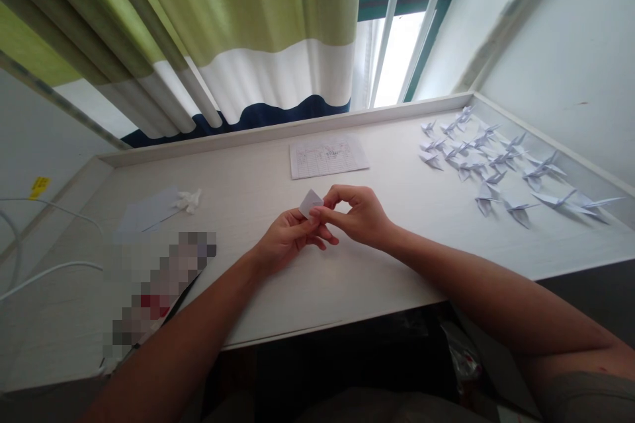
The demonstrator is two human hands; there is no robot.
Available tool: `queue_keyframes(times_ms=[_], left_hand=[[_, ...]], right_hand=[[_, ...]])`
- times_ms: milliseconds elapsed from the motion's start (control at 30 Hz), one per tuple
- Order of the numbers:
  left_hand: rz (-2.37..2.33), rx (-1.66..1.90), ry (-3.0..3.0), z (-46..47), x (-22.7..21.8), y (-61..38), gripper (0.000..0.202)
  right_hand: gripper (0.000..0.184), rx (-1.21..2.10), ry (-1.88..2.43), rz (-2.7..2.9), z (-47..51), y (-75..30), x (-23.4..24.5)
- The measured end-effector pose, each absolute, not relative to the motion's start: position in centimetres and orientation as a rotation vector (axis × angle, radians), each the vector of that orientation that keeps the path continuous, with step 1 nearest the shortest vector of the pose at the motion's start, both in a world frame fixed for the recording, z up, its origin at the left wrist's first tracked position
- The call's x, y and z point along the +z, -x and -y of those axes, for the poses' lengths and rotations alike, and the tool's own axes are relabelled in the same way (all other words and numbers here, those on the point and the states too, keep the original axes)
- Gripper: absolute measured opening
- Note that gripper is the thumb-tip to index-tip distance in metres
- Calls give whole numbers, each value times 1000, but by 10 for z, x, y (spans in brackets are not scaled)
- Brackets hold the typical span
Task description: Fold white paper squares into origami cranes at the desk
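Left hand (288,238) and right hand (360,215) meet above the middle of the worktop (347,277), fingertips touching. Both are pinched on one small folded white paper (310,202), which stands up between the fingertips, clear of the worktop surface. Beyond the hands lies a printed sheet (327,156), flat. Well off to the right hand's side sits a cluster of folded paper cranes (496,162). To the left hand's side lie blank paper sheets (146,215) with a crumpled white scrap (191,199) beside them.
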State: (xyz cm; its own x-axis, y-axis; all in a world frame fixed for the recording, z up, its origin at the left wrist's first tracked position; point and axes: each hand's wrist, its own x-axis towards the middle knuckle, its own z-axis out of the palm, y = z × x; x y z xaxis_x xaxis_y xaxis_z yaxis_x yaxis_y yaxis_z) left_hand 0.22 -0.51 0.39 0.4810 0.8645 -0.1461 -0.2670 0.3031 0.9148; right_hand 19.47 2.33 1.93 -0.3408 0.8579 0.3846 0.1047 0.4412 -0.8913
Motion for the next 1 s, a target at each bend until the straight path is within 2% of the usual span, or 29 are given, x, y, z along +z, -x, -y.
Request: queue_keyframes(times_ms=[200,367,733,867,1000], left_hand=[[-960,973,-1210,7,1,-11,42],[-1004,991,-1215,9,4,-14,46],[-1016,987,-1211,7,6,-10,39],[-1080,1043,-1215,7,4,-8,33],[-1093,1114,-1197,8,5,-10,37]], right_hand=[[37,992,906,1794,-29,-198,18],[42,1091,839,1756,-36,-199,14],[48,1378,830,1625,-47,-198,2],[50,1399,812,1652,-49,-200,4],[52,1416,821,1616,-51,-199,2]])
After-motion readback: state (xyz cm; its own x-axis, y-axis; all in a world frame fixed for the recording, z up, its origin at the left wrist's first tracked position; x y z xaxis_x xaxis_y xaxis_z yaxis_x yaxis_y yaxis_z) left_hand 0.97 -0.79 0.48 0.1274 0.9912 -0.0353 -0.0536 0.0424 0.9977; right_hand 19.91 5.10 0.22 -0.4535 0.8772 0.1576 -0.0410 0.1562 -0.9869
